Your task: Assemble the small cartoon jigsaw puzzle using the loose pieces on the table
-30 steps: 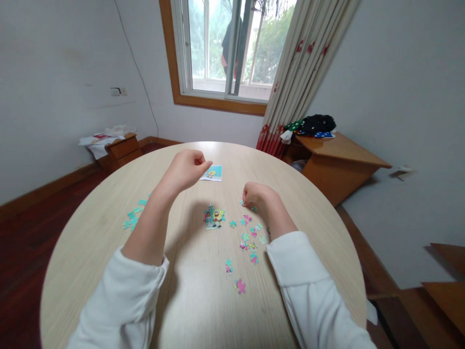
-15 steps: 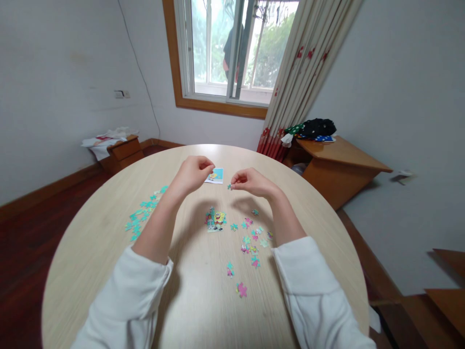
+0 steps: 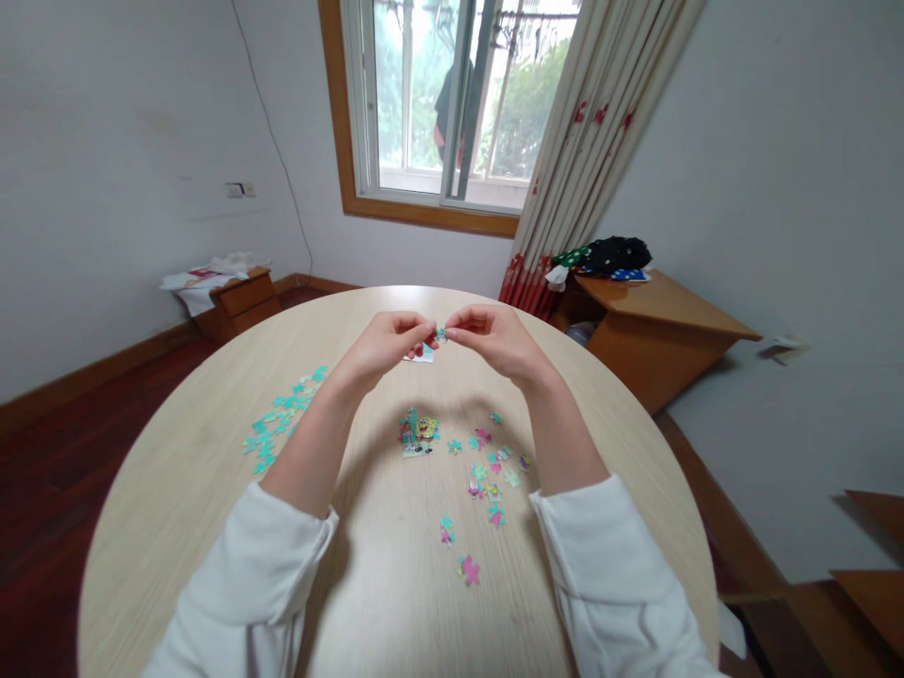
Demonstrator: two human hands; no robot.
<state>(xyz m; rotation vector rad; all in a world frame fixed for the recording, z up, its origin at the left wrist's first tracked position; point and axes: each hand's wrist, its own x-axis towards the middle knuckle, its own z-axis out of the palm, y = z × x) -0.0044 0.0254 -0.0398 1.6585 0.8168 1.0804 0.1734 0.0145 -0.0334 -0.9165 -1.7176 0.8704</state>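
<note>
Above the far part of the table, my left hand and my right hand meet with fingers pinched at a small teal puzzle piece. Both sets of fingertips touch it from opposite sides. A picture card lies on the table behind my left hand, mostly hidden by it. Nearer to me sits a partly joined puzzle with a yellow cartoon figure. Several loose pink, teal and yellow pieces are scattered to its right.
A spread of mostly teal pieces lies at the left of the round wooden table, beside my left forearm. Beyond the table are a window, a long curtain, and a brown cabinet with cloths on top.
My right hand has moved left and away from me with the puzzle piece. My left hand has shifted right, so that both hands now meet at the piece.
</note>
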